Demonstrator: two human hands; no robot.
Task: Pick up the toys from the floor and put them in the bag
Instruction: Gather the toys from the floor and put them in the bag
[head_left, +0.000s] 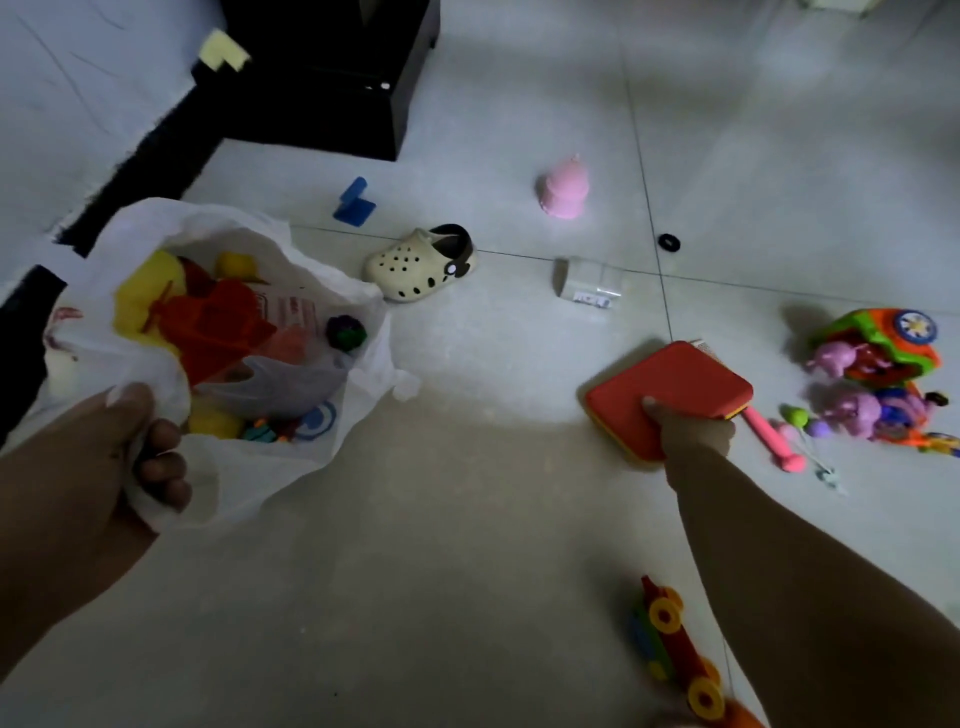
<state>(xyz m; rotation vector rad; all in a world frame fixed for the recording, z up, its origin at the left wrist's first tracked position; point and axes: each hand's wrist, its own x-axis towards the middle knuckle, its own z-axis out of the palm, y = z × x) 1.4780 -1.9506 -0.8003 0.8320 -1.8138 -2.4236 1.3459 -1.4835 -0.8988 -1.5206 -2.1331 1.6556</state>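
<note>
At the lower left, the left hand (117, 457) grips the edge of the white bag (218, 332) — toys already sit inside. Right of the middle, the right hand (693, 434) holds a red square toy (670, 384) — its thumb on top. More toys (878, 379) lie at the right edge.

Single head-worn wide view, angled forward and down, close above tiled floor (467, 519)

Two bare, sleeveless forearms (779, 561)
</note>
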